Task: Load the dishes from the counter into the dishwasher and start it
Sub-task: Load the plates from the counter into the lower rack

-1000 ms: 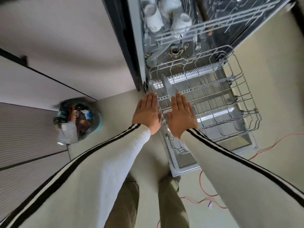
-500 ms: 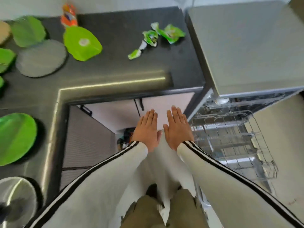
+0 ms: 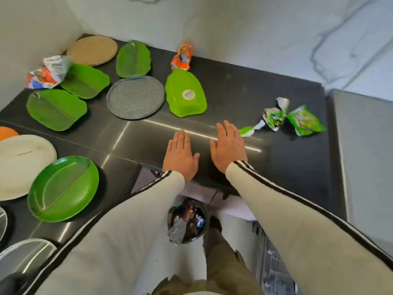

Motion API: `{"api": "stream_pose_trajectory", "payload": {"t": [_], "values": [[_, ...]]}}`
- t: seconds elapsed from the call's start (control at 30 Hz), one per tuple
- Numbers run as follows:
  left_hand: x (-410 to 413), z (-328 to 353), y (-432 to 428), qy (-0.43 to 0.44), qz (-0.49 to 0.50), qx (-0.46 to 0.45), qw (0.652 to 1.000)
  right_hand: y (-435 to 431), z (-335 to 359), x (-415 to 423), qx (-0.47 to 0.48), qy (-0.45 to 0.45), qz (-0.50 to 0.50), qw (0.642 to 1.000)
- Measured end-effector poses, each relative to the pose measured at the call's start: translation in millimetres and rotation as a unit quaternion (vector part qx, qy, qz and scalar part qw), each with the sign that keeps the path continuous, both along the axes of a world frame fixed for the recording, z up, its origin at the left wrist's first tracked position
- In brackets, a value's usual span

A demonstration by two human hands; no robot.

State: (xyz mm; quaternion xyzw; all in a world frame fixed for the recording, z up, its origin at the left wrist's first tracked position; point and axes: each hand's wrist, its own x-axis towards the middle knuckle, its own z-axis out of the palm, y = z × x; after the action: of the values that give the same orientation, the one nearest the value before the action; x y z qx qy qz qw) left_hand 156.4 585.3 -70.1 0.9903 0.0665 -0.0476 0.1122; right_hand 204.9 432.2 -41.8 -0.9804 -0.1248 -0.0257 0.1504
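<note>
My left hand [image 3: 180, 154] and my right hand [image 3: 228, 145] are held flat, fingers straight, side by side over the near edge of the dark counter [image 3: 244, 96], holding nothing. Dishes lie spread on the counter to the left: a grey round plate [image 3: 135, 97], an upturned green leaf-shaped dish [image 3: 185, 93], several green leaf plates [image 3: 56, 109], a green divided plate [image 3: 63, 188], a white oval plate [image 3: 20, 162] and a tan round plate [image 3: 92, 50]. The dishwasher rack [image 3: 274, 265] shows only at the bottom right.
Crumpled wrappers lie on the counter: green ones [image 3: 293, 120] right of my right hand, orange ones [image 3: 182, 57] at the back and at the left [image 3: 47, 72]. A full waste bin [image 3: 187, 222] stands on the floor below. The dishwasher top [image 3: 365, 145] is at the right.
My view has swung up from the open dishwasher rack to the counter. Both hands stayed flat and empty and now hover over the counter's edge.
</note>
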Motion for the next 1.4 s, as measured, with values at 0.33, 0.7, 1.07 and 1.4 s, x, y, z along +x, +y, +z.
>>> {"api": "stream_pose_trajectory", "payload": {"t": [0.33,0.7,1.07,1.4], "values": [[81,-14,62,-0.012,0.122,0.018,0.992,132,9,168,-0.072,0.122,0.041,0.989],[85,-15,69,-0.057,0.124,-0.062,0.989,229,4,195,-0.090,0.032,0.174,0.980],[62,-11,93,-0.284,0.448,-0.201,0.824,219,-16,148,-0.119,0.029,0.335,0.934],[-25,-9,124,-0.254,0.420,-0.213,0.845,185,0,44,-0.129,-0.094,0.377,0.912]]}}
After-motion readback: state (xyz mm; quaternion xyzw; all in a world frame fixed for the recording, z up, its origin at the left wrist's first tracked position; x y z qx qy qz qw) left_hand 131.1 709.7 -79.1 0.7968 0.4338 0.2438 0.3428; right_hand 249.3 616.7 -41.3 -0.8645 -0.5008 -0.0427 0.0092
